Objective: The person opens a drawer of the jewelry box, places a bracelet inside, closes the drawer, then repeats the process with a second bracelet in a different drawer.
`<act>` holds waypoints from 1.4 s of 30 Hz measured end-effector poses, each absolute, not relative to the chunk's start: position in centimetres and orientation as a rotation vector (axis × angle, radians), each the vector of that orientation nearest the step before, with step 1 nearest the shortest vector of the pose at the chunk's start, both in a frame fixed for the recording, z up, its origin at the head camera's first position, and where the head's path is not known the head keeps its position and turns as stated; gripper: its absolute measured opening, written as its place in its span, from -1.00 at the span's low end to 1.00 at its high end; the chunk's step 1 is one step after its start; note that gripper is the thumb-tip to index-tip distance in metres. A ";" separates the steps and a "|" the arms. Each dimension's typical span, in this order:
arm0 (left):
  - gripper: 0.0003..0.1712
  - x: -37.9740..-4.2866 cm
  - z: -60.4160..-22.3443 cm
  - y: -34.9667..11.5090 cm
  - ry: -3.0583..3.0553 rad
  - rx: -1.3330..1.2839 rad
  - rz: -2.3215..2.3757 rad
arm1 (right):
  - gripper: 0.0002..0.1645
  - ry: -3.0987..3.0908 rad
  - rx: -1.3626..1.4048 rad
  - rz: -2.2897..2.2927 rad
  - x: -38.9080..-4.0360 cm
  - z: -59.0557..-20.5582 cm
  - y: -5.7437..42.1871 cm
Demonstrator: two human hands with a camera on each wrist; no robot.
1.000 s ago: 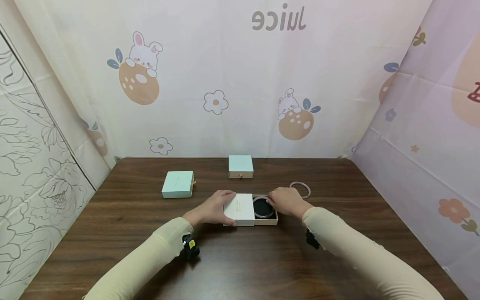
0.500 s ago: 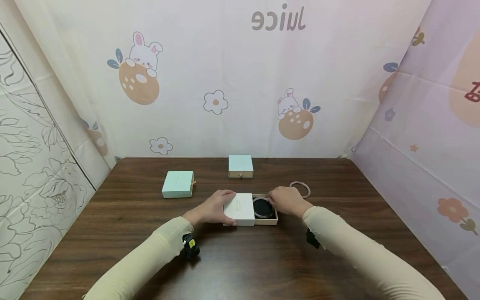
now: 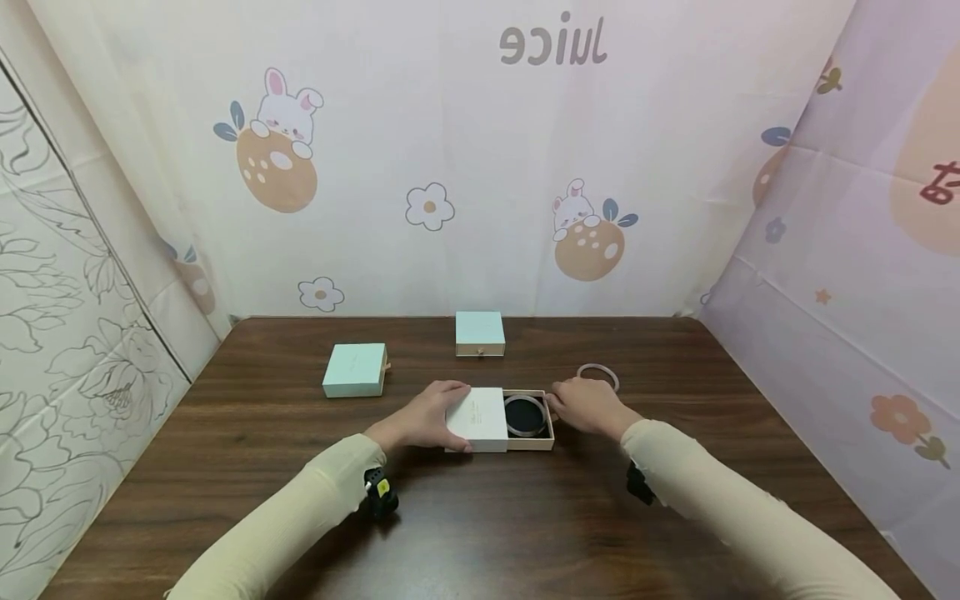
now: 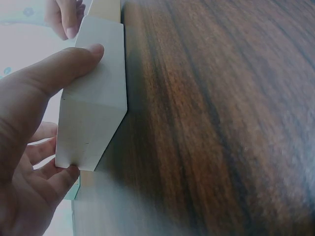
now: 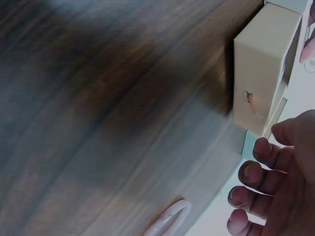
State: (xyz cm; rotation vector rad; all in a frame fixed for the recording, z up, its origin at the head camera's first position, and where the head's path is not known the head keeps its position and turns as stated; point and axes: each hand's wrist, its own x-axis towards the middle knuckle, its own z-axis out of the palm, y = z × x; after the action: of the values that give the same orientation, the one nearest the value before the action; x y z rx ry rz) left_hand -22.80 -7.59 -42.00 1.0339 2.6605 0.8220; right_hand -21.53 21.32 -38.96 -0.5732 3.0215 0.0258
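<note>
A white drawer box [image 3: 486, 421] lies on the table with its cream drawer [image 4: 109, 9] pulled partway out to the right. In the drawer a pale bangle [image 3: 527, 434] rests around a black pad [image 3: 523, 415]. My left hand [image 3: 423, 417] grips the box sleeve, thumb along the near side and fingers at the far side. Beside the drawer's right end is my right hand [image 3: 588, 406], fingers loosely curled with nothing in them. The right wrist view shows a small ribbon pull [image 5: 252, 101] on the drawer front. Another pale bangle [image 3: 597, 367] lies behind my right hand.
Two mint-green drawer boxes stand farther back: one box [image 3: 356, 368] at the left, another box [image 3: 480, 327] near the table's back edge. A printed curtain [image 3: 480, 167] hangs behind the brown wooden table [image 3: 480, 533].
My right hand has left the bangle in the drawer and moved a little to the right, past the drawer's end. The left hand stays on the box sleeve.
</note>
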 end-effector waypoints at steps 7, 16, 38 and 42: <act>0.10 -22.9 -42.3 -7.6 2.674 1.034 0.812 | -0.64 3.015 -0.545 -0.076 -20.8 -39.4 22.2; 0.10 -22.8 -42.3 -7.6 2.677 1.032 0.815 | -0.65 2.985 -0.537 -0.147 -20.5 -40.2 23.1; 0.10 -22.9 -42.3 -7.7 2.667 1.049 0.833 | -0.68 3.004 -0.645 -0.251 -19.8 -41.0 22.8; 0.10 -22.9 -42.3 -7.7 2.666 1.056 0.834 | -0.74 2.990 -0.654 -0.261 -19.9 -41.0 22.6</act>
State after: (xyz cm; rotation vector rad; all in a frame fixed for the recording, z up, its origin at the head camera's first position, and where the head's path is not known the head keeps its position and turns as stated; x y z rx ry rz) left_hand -22.91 -7.68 -42.30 1.0560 2.6659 0.8339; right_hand -19.86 22.60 -40.98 -0.6543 2.9899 -0.2615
